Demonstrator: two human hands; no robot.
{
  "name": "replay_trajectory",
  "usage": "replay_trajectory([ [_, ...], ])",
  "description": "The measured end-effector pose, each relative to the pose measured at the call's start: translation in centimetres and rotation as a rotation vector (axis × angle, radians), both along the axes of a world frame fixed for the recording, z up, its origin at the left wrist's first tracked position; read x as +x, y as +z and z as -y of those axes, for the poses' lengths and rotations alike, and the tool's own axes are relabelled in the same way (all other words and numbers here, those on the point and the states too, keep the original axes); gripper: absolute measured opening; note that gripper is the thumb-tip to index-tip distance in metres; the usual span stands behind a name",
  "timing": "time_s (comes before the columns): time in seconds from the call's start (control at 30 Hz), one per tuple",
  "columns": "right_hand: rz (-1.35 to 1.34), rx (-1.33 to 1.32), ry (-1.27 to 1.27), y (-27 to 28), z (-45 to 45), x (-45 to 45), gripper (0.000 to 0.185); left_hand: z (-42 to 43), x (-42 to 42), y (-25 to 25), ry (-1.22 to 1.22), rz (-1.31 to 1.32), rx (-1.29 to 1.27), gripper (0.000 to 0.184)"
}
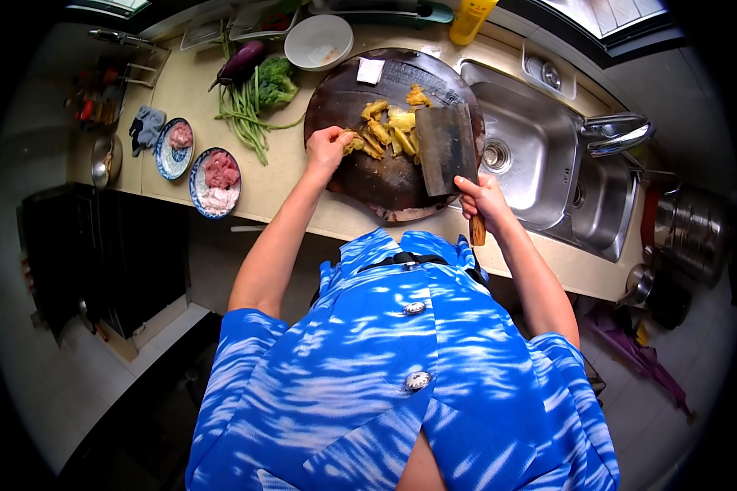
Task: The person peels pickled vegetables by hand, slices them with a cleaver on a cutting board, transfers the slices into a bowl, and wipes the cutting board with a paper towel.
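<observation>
On a round dark cutting board (360,184) lie several chopped yellow-brown vegetable pieces (377,131) that look like pickled greens. My left hand (327,153) is at the board's left side, its fingers pinched on a piece at the pile's left end. The wooden handle of a broad cleaver (446,147) is in the grip of my right hand (481,199). Its dark blade lies over the right part of the board, beside the pile. A small white block (370,70) rests near the board's far edge.
A double steel sink (524,123) with a faucet (618,133) adjoins the board on the right. To the left are green beans (250,123), broccoli (276,83), an eggplant (241,62) and two patterned plates with raw meat (221,170). A white bowl (319,42) stands behind.
</observation>
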State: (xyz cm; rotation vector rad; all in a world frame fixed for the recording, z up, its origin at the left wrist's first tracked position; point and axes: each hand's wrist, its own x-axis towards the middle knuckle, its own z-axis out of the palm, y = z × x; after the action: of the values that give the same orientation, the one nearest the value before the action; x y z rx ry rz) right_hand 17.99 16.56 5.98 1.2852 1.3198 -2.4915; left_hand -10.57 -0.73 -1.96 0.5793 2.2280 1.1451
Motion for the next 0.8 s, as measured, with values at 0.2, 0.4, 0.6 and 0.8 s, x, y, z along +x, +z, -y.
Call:
replay_trajectory([
  [0.2, 0.017, 0.041, -0.015, 0.3, 0.0, 0.8, 0.028, -0.1, 0.7, 2.2, -0.015, -0.135, 0.018, 0.015],
  [0.4, 0.064, 0.117, -0.049, -0.4, -0.3, 2.3, 0.026, -0.5, 0.9, 1.9, -0.036, -0.061, 0.118, 0.017],
  [0.6, 0.076, 0.128, -0.091, -1.9, -0.4, 3.5, 0.027, -1.8, 1.5, 1.7, -0.050, -0.075, 0.091, 0.014],
  [0.8, 0.078, 0.100, -0.114, -2.3, 0.1, 3.4, 0.027, -2.9, 1.2, 2.2, -0.092, -0.281, 0.096, 0.013],
])
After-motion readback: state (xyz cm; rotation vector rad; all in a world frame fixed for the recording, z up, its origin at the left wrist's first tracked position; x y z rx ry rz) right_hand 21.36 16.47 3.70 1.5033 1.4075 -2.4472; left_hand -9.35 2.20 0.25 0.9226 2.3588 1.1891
